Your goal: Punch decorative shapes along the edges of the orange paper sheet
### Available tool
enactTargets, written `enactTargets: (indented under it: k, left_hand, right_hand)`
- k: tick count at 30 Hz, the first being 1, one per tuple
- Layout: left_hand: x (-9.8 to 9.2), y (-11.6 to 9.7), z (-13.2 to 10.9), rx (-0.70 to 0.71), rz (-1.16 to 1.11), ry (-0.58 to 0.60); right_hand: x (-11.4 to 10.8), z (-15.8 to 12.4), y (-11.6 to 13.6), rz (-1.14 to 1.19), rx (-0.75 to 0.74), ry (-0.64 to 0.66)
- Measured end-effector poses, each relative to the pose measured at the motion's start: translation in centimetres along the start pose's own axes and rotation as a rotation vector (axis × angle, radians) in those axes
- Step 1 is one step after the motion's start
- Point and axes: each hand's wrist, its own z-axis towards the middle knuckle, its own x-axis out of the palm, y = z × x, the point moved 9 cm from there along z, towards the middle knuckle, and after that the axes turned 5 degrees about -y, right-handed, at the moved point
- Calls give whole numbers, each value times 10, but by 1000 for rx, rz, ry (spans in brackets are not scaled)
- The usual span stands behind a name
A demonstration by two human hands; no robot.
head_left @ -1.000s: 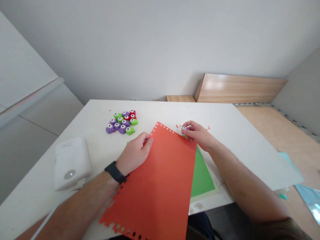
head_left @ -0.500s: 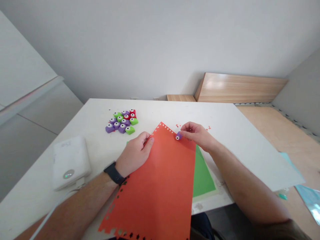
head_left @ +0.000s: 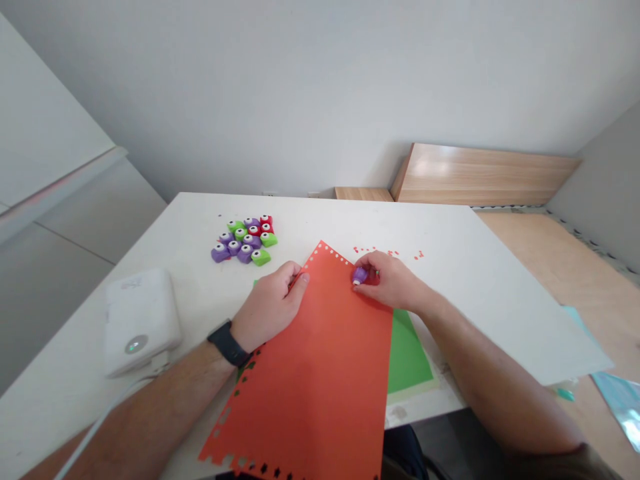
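Note:
A sheet of orange-red paper (head_left: 330,360) slants across the desk toward me, with small shaped holes punched along several edges. My left hand (head_left: 273,300), a dark watch on its wrist, pinches the sheet's upper left edge between thumb and fingers. At the upper right edge, my right hand (head_left: 385,280) grips a small purple craft punch (head_left: 359,276) with a white button. The punch sits at the paper's edge, beside a row of holes. Under the orange sheet lies green paper (head_left: 410,353).
Several more purple, green and red craft punches (head_left: 245,253) stand grouped at the back left. Tiny orange-red paper bits (head_left: 419,255) are scattered behind my right hand. On the left sits a white box-shaped device (head_left: 143,320) with a cable. The white desk (head_left: 500,300) meets a wall.
My right hand has turned the purple punch and changed its hold, thumb now below it near the white button. More paper bits show on the desk behind. My left hand stays put.

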Motion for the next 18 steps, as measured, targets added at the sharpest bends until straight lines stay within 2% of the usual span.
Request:
enactTargets:
  k: [3,6,11,15,18]
  left_hand:
    - [1,1,-1,-5,-14,4]
    - [1,1,-1,-6,-19,6]
    - [0,-2,-1,21,-45,5]
    - [1,-4,-2,49,-88,11]
    - [1,-5,-3,63,-109,20]
  right_hand:
    - [0,0,2,-59,-16,-1]
    - [-4,1,0,-10,15,-22]
    - [-17,6,-22,284,135,-115]
    - [-17,7,-34,475,181,-98]
    - [-12,7,-35,646,231,-53]
